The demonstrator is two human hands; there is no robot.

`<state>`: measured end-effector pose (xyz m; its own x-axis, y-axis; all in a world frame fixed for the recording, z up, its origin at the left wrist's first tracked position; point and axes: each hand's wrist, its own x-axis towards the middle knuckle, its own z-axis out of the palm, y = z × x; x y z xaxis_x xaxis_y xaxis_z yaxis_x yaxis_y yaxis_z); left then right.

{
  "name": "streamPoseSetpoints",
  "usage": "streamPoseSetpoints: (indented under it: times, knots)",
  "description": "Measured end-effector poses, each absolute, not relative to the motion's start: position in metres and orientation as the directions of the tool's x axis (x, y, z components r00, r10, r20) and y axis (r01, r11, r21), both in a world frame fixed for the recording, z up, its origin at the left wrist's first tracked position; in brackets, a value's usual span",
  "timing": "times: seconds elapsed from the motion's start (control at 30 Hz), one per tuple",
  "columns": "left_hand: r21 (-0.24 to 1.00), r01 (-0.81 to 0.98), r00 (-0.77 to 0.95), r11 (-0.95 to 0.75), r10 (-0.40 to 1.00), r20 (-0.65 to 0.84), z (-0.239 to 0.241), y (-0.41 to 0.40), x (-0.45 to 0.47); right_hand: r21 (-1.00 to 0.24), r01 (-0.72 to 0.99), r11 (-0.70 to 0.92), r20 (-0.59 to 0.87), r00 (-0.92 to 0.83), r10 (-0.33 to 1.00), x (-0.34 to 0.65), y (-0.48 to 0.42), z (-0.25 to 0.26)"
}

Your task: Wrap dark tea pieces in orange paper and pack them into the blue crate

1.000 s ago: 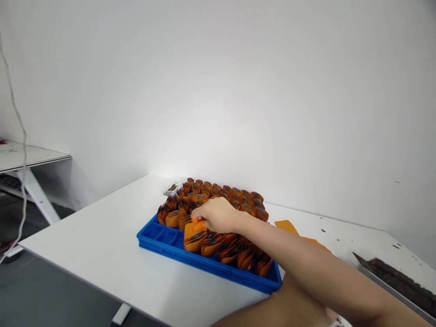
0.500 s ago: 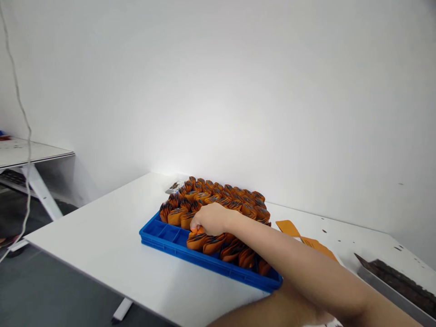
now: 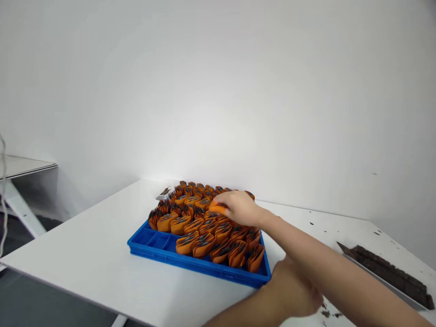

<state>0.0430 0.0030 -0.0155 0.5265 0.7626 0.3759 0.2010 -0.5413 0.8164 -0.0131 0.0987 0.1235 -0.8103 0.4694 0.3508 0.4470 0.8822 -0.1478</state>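
My right hand point(image 3: 238, 206) reaches over the blue divided tray point(image 3: 200, 265), its fingers pressed together among the packed bundles. Bright orange shows at its fingertips point(image 3: 218, 208); whether that is a finger cover or a held piece I cannot tell. The orange folded bundles point(image 3: 186, 244), dark along their upper edges, stand in rows and fill most of the tray. At the tray's front left, several compartments hold nothing. My left hand point(image 3: 299, 288) is low, beyond the tray's near right corner and partly behind my right forearm. Its fingers are hidden and blurred.
A long pale tray of dark brown strips point(image 3: 388, 272) lies at the right on the white table point(image 3: 102, 236). Dark scraps point(image 3: 325, 313) are scattered near it. Behind the blue tray sits a small white container point(image 3: 163, 194). The wall point(image 3: 218, 113) borders the table's back.
My right hand has moved from the front row back and to the right over the bundles. My left hand has come further into view. The flat orange pieces at right no longer show.
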Motion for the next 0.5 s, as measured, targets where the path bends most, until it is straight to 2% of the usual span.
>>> streamPoseSetpoints:
  times: [0.1, 0.23, 0.43, 0.5]
  knots:
    - [0.676, 0.396, 0.553, -0.621, 0.75, 0.364, -0.021, 0.007, 0.04, -0.161, 0.628, 0.761, 0.457, -0.636, 0.622, 0.059, 0.106, 0.125]
    - [0.65, 0.462, 0.515, -0.603, 0.779, 0.357, -0.024, 0.01, 0.047, -0.253, 0.801, 0.542, 0.447, -0.4, 0.8, 0.158, 0.107, 0.099]
    - [0.625, 0.532, 0.424, -0.571, 0.819, 0.386, -0.021, 0.008, 0.049, -0.124, 0.905, 0.408, 0.413, -0.327, 0.85, 0.245, 0.091, 0.024]
    - [0.616, 0.542, 0.412, -0.572, 0.819, 0.398, -0.021, 0.008, 0.05, -0.117, 0.93, 0.348, 0.402, -0.276, 0.873, 0.257, 0.088, 0.005]
